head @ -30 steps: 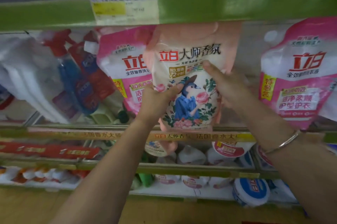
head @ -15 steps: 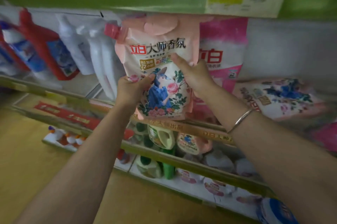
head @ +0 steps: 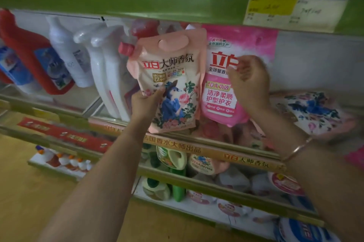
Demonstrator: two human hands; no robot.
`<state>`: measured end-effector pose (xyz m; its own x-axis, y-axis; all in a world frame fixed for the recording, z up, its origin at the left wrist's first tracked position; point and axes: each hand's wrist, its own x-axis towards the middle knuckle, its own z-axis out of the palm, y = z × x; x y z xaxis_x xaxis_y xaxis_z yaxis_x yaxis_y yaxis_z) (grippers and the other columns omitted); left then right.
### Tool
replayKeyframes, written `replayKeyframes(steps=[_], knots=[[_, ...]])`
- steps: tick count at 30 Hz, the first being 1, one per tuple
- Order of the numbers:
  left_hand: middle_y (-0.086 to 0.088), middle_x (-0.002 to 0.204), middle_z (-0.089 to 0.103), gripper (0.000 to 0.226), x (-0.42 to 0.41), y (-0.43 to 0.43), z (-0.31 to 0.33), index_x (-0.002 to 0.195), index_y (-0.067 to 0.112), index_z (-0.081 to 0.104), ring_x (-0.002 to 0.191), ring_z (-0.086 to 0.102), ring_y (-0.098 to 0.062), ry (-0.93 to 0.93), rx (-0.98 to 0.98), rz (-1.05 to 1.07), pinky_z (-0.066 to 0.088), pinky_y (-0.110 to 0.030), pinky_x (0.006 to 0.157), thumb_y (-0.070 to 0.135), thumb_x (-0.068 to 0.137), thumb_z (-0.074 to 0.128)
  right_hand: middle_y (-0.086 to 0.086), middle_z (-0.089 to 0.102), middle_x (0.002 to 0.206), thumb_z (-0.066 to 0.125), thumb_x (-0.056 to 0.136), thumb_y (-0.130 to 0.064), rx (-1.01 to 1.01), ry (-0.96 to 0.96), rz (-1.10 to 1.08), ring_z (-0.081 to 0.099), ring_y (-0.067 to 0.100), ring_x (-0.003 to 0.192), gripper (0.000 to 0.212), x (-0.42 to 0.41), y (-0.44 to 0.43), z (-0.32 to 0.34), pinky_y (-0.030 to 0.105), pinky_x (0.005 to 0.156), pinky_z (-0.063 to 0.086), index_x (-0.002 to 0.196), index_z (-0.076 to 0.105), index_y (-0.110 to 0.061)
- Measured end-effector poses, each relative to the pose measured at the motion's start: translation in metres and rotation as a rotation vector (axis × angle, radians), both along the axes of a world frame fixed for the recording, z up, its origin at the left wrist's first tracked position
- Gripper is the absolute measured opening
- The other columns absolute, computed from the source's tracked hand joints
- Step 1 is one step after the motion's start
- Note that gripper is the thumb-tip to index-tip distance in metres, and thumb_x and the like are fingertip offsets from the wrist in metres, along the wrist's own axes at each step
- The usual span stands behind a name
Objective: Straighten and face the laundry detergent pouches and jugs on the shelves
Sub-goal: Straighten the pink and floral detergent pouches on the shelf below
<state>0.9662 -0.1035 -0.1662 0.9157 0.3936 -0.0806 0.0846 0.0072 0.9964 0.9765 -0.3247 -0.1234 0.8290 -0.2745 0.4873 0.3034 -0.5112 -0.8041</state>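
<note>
Pinching floral pouch (head: pixel 173 76) left edge between left hand (head: pixel 146 102) fingers (head: pixel 158 93).

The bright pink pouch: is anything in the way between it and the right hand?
Nothing visible. The right hand sits directly in front of the bright pink pouch, fingers loosely curled. The peach floral pouch, gripped by the left hand, overlaps only its left edge.

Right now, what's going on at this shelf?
A person is tidying detergent on a shop shelf. Their left hand grips the peach floral pouch at its lower edge, holding it upright, label outward. The right hand hovers loosely curled before the pink pouch beside it. A second floral pouch lies flat farther right.
</note>
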Motion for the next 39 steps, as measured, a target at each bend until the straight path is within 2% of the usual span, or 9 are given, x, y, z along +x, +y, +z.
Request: replayKeyframes(steps=[3, 6, 9, 14, 20, 24, 29, 35, 39], knots=[[0.012, 0.042, 0.06, 0.026, 0.001, -0.003, -0.002, 0.059, 0.017, 0.061, 0.058, 0.056, -0.016, -0.037, 0.011, -0.017, 0.047, -0.029, 0.064, 0.018, 0.084, 0.068, 0.002, 0.041, 0.111, 0.068, 0.08, -0.017, 0.059, -0.122, -0.245, 0.046, 0.014, 0.1, 0.042, -0.007, -0.024, -0.016, 0.012, 0.084, 0.041, 0.114, 0.046, -0.008], [0.01, 0.043, 0.06, 0.026, 0.002, -0.006, -0.002, 0.06, 0.017, 0.059, 0.055, 0.057, -0.014, -0.036, 0.019, -0.025, 0.048, -0.026, 0.059, 0.018, 0.085, 0.068, 0.0, 0.053, 0.12, 0.066, 0.084, -0.022, 0.354, 0.234, -0.081, 0.057, 0.012, 0.103, 0.049, -0.004, -0.029, -0.031, 0.025, 0.087, 0.051, 0.126, 0.041, -0.013], [-0.006, 0.059, 0.059, 0.025, 0.006, -0.01, -0.002, 0.061, 0.013, 0.059, 0.07, 0.056, -0.022, -0.048, 0.001, -0.052, 0.046, -0.034, 0.067, 0.017, 0.084, 0.068, -0.004, 0.065, 0.099, 0.062, 0.088, -0.022, 0.422, 0.389, 0.025, 0.065, 0.018, 0.091, 0.021, 0.002, -0.03, -0.034, 0.036, 0.08, 0.055, 0.107, 0.055, -0.016], [0.012, 0.041, 0.059, 0.025, 0.008, -0.027, -0.006, 0.062, 0.016, 0.059, 0.041, 0.054, 0.0, -0.059, -0.028, -0.077, 0.044, -0.013, 0.045, 0.012, 0.085, 0.066, -0.004, 0.068, 0.093, 0.066, 0.085, -0.026, 0.496, 0.375, -0.01, 0.066, 0.022, 0.094, 0.006, 0.006, -0.056, -0.037, 0.042, 0.083, 0.054, 0.083, 0.06, -0.026], [0.014, 0.047, 0.063, 0.02, 0.02, -0.052, -0.009, 0.065, 0.015, 0.062, 0.048, 0.059, 0.002, -0.081, -0.034, -0.127, 0.05, -0.017, 0.052, 0.012, 0.084, 0.068, -0.003, 0.068, 0.092, 0.065, 0.086, -0.018, 0.584, 0.281, -0.054, 0.066, 0.017, 0.088, 0.008, -0.007, -0.12, -0.025, 0.037, 0.08, 0.053, 0.087, 0.063, -0.026], [0.013, 0.046, 0.062, 0.021, 0.029, -0.074, -0.008, 0.065, 0.014, 0.061, 0.045, 0.058, 0.004, -0.088, -0.052, -0.195, 0.048, -0.013, 0.048, 0.011, 0.085, 0.066, 0.005, 0.069, 0.105, 0.064, 0.087, -0.025, 0.499, 0.28, -0.095, 0.066, 0.025, 0.098, 0.01, -0.02, -0.164, -0.013, 0.044, 0.09, 0.052, 0.096, 0.066, -0.023], [0.014, 0.042, 0.06, 0.028, 0.043, -0.097, -0.001, 0.059, 0.016, 0.056, 0.041, 0.056, 0.005, -0.075, -0.05, -0.237, 0.044, -0.012, 0.045, 0.012, 0.084, 0.068, -0.01, 0.074, 0.086, 0.069, 0.077, -0.044, 0.467, 0.236, -0.189, 0.071, 0.014, 0.085, 0.014, -0.023, -0.204, -0.005, 0.042, 0.086, 0.056, 0.086, 0.07, -0.034], [-0.008, 0.077, 0.071, 0.013, 0.07, -0.096, 0.006, 0.07, 0.013, 0.065, 0.076, 0.069, -0.028, -0.053, -0.004, -0.255, 0.057, -0.043, 0.08, 0.019, 0.078, 0.074, 0.001, 0.071, 0.092, 0.06, 0.088, -0.036, 0.48, 0.261, -0.229, 0.07, 0.023, 0.087, 0.016, -0.005, -0.203, 0.006, 0.044, 0.084, 0.056, 0.096, 0.066, -0.024], [-0.018, 0.097, 0.071, 0.019, 0.076, -0.09, 0.001, 0.086, 0.009, 0.067, 0.09, 0.069, -0.035, -0.036, -0.03, -0.236, 0.055, -0.051, 0.084, 0.023, 0.077, 0.075, 0.0, 0.07, 0.085, 0.06, 0.089, -0.034, 0.553, 0.304, -0.229, 0.069, 0.021, 0.081, 0.013, 0.018, -0.193, 0.006, 0.042, 0.079, 0.056, 0.084, 0.063, -0.023]])
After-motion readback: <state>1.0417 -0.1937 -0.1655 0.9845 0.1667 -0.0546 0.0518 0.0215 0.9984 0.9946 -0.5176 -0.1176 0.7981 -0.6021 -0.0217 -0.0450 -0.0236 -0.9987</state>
